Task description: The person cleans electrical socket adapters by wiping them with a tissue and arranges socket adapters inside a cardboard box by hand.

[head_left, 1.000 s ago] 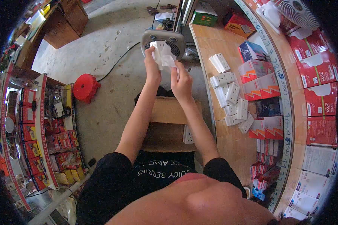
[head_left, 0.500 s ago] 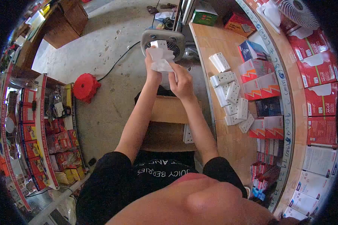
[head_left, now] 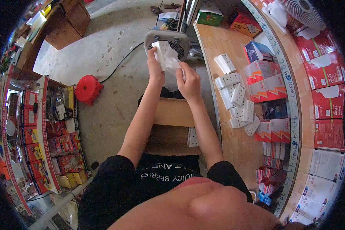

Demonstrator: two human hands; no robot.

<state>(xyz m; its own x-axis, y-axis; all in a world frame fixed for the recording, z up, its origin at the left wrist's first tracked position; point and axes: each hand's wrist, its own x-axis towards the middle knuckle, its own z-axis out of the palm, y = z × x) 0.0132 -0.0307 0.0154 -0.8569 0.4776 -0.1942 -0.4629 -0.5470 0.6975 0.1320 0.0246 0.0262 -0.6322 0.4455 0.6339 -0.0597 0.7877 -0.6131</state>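
Observation:
My left hand (head_left: 155, 69) is closed around a white power strip (head_left: 161, 49) held out in front of the fan. Dark socket holes show on its upper face. Pinched in my right hand (head_left: 189, 79) is a crumpled translucent plastic wrapper (head_left: 172, 61), which lies against the strip's right side. Whether the wrapper still covers the strip's lower end, I cannot tell. Below my forearms stands an open cardboard box (head_left: 174, 112), with another white power strip (head_left: 193, 137) upright at its right side.
A grey fan (head_left: 168, 37) stands just beyond my hands. Several white power strips (head_left: 238, 94) lie piled on the wooden counter (head_left: 234, 149) to the right, beside red-and-white boxes (head_left: 270, 88). A red plastic stool (head_left: 88, 89) and a goods rack (head_left: 50, 134) are on the left.
The wrapper has moved off the front of the power strip to the right, exposing more of the strip. My right hand has shifted slightly right and down.

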